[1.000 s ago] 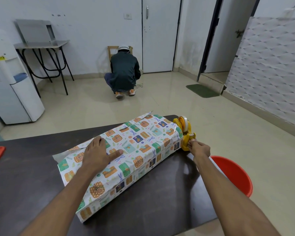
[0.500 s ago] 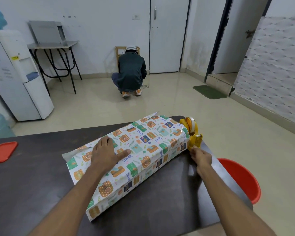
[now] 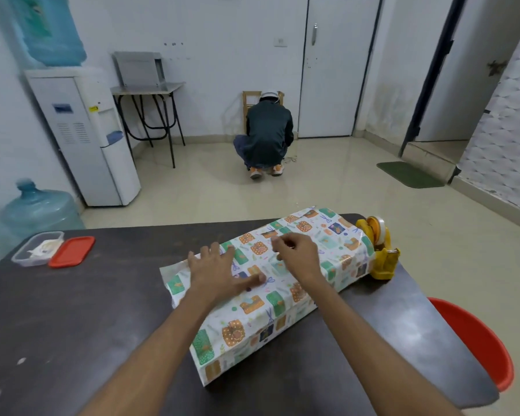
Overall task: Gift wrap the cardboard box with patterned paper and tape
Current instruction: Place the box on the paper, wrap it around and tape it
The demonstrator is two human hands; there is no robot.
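Note:
The long box (image 3: 252,322), covered in white paper with green and orange gift prints, lies diagonally on the dark table (image 3: 72,325). My left hand (image 3: 219,271) rests flat on its top with the fingers spread, pressing the paper down. My right hand (image 3: 297,256) is over the top of the box just right of it, thumb and fingers pinched on what looks like a short clear strip of tape. The yellow tape dispenser (image 3: 380,253) stands against the box's far right end, with no hand on it.
A clear plastic container (image 3: 38,249) and its red lid (image 3: 72,251) sit at the table's far left. A red bin (image 3: 475,340) stands on the floor beside the table's right edge. A person (image 3: 267,136) crouches by the far wall. A water dispenser (image 3: 87,136) is at left.
My right hand left the tape dispenser and moved left onto the top of the box, fingers pinched. The left hand stayed pressed on the paper. The view shifted right.

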